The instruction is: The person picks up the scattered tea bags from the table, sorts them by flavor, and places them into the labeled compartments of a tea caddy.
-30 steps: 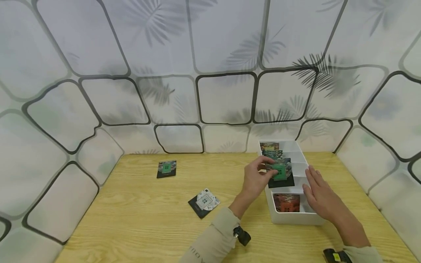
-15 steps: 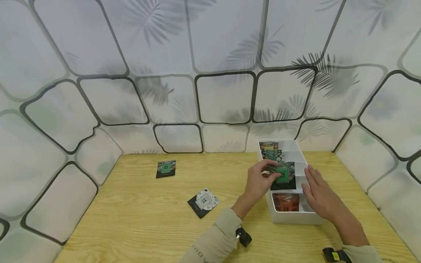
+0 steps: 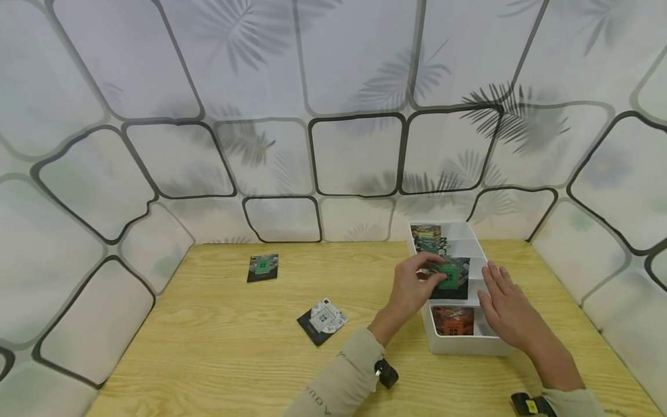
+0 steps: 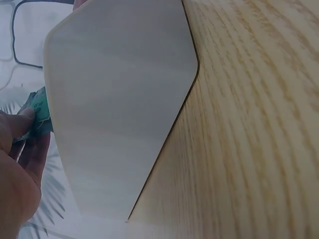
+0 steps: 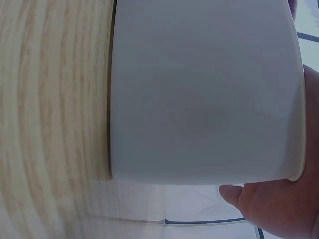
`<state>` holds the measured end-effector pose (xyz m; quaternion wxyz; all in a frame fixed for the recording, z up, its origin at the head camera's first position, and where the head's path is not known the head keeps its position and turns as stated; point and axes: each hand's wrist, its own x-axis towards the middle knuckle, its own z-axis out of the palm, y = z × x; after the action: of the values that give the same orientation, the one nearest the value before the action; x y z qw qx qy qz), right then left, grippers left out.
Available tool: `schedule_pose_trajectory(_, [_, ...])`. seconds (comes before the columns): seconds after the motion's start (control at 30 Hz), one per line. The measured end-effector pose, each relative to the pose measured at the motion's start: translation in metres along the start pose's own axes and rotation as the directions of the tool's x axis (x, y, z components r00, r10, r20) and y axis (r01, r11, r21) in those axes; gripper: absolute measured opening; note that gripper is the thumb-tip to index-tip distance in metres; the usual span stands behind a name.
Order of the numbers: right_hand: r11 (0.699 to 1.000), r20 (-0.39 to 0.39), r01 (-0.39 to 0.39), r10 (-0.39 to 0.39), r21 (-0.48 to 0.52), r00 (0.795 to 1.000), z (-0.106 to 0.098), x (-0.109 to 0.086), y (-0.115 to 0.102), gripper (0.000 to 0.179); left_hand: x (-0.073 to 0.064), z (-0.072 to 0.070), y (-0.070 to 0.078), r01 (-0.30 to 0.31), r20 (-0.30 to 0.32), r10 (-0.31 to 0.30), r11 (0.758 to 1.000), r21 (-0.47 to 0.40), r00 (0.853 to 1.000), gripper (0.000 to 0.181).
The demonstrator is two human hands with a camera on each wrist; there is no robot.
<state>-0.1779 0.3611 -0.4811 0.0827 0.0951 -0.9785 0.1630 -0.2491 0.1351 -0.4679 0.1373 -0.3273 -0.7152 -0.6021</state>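
My left hand (image 3: 409,286) pinches a black sachet with a green label (image 3: 457,285) between thumb and fingers, over the middle of a white divided box (image 3: 471,346). Part of this sachet (image 4: 42,110) shows past the box rim in the left wrist view. Along the box's right side rests my right hand (image 3: 509,310), its fingers straight against the rim. In the right wrist view, that hand (image 5: 279,206) is partly hidden behind the box wall. A red sachet (image 3: 454,322) lies in the front compartment, and other colourful sachets (image 3: 427,234) sit in the rear left compartments.
On the wooden table (image 3: 219,347), left of the box, lie a green-and-black sachet (image 3: 263,267) towards the back and a white-and-black sachet (image 3: 322,321) nearer the middle. A patterned wall covering (image 3: 281,156) rises behind and at both sides of the table.
My left hand has moved slightly right and towards me with the green-labelled sachet, bringing it lower over the middle compartment. The right hand has stayed at the rim.
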Motion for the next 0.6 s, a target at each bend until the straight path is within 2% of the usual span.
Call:
schedule_pose_trajectory(0.2, [1.000,-0.013,0.009,-0.009,-0.006,1.000,0.001,0.000,-0.001,0.062,-0.002,0.001,-0.001,-0.031,-0.002,0.031,1.000,0.007,1.000,0.024])
schedule_pose_trajectory(0.43, [0.998,-0.058,0.036,-0.039,-0.041,0.998,0.002,-0.001,-0.001,0.060,-0.007,0.002,-0.006,-0.031,0.011,0.031,1.000,0.002,0.999,0.027])
schedule_pose_trajectory(0.6, [0.998,-0.053,0.038,-0.040,-0.039,0.998,0.002,-0.001,-0.001,0.060,-0.011,0.004,-0.007,-0.030,0.014,0.030,0.999,-0.016,0.999,0.026])
